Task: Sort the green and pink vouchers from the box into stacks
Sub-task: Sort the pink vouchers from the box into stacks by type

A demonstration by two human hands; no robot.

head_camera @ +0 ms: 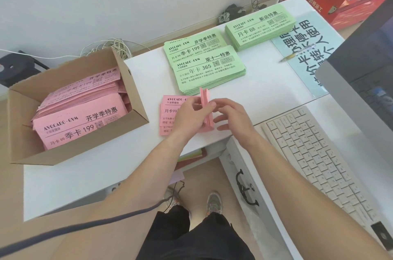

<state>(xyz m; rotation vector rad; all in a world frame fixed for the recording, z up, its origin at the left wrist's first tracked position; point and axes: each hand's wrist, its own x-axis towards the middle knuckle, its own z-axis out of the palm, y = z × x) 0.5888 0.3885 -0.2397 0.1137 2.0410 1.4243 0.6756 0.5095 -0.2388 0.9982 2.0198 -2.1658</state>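
**Pink bundle stood on edge between two hands**

A thin bundle of pink vouchers [205, 100] stands upright on its long edge at the near edge of the white, smooth worktop [265, 85]. The left hand [190, 114] grips it, its fingers curled round the bundle's left face and top corner. The right hand [232, 113] is only loosely spread, its fingers fairly straight and their tips touching the bundle's right face.

Under the left hand lies a flat pink stack [169, 111] of printed paper slips, slightly fanned.

To the left sits a brown cardboard box [137, 100], open at the top and holding a slumped, uneven heap of pink slips [78, 125].

Behind the hands lie three green stacks of rectangular sheets. Two overlap: the rear one [191, 44] is partly covered by the front one [209, 72]. The third green stack [259, 28] is apart, further right.

Beside that one, a pen [297, 54] rests on a glossy pale-blue sign [308, 32]. A cream keyboard [314, 159] lies at the right.
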